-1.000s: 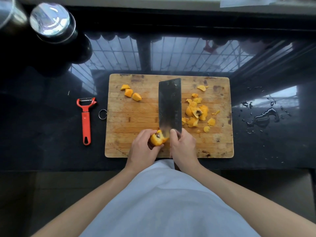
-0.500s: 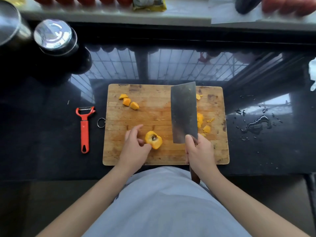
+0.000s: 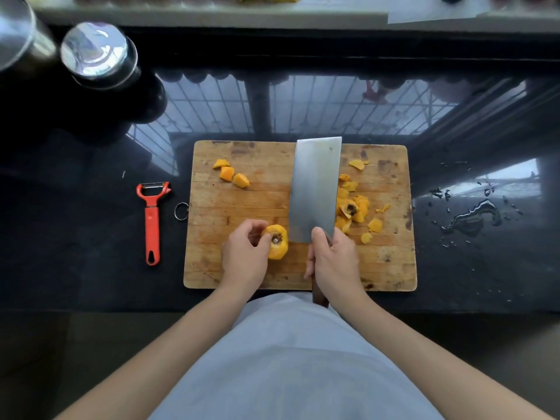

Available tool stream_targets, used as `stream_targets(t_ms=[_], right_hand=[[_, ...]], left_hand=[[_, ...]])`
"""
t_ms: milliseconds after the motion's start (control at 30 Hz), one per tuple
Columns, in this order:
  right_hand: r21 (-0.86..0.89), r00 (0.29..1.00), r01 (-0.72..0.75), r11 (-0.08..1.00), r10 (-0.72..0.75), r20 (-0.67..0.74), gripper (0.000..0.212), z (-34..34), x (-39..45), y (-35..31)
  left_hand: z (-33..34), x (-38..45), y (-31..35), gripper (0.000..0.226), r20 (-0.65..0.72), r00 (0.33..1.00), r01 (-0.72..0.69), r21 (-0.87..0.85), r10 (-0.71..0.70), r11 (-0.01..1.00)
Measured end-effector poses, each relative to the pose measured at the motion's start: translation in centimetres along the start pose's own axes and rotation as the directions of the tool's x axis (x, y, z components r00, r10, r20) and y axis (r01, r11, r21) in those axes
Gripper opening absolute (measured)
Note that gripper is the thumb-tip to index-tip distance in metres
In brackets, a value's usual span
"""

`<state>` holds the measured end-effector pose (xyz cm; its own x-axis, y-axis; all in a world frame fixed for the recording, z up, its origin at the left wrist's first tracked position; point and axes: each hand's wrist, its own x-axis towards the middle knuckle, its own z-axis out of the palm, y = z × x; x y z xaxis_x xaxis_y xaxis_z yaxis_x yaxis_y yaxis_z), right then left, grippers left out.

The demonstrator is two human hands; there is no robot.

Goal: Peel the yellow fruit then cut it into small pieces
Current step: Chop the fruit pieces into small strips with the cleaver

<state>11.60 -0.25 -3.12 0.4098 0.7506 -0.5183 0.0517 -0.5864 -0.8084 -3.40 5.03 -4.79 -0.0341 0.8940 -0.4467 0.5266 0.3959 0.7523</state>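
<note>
My left hand (image 3: pixel 242 256) pinches the peeled fruit (image 3: pixel 277 241) at the near middle of the cutting board (image 3: pixel 242 213), my right hand (image 3: pixel 335 262) wrapped round the cleaver (image 3: pixel 315 189) handle. It looks light, soft and slippery; I'd grip its left flank, fingertips clear of the blade

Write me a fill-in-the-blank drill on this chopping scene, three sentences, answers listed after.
1. The right hand grips the handle of the ____.
2. The left hand steadies the yellow fruit on the wooden ____.
3. The red peeler lies on the black counter to the ____ of the board, untouched.

Missing words: cleaver; cutting board; left
</note>
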Motion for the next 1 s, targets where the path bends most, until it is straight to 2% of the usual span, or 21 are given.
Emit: stream_targets(t_ms=[233,500,800,1000], right_hand=[[-0.01,1.0,-0.002,1.0,0.002,-0.005,0.033,0.5,-0.5,0.1],[0.009,1.0,0.001,1.0,0.0,-0.023,0.031,0.7,-0.2,-0.1],[-0.243,0.981,0.145,0.959,-0.172,-0.092,0.031,2.5,0.2,0.6],[-0.144,0.993,0.068,0.987,-0.081,-0.09,0.031,2.7,0.6,0.9]], left_hand=[[0.4,0.3,0.2,0.018,-0.016,0.997,0.079,-0.043,-0.08,0.996],[0.3,0.1,0.2,0.025,0.001,0.997,0.083,-0.032,-0.083,0.996],[0.5,-0.1,0.3,0.02,-0.011,0.997,0.083,-0.025,-0.083,0.996],[0.4,0.1,0.4,0.019,-0.016,0.992,0.126,-0.038,-0.127,0.991]])
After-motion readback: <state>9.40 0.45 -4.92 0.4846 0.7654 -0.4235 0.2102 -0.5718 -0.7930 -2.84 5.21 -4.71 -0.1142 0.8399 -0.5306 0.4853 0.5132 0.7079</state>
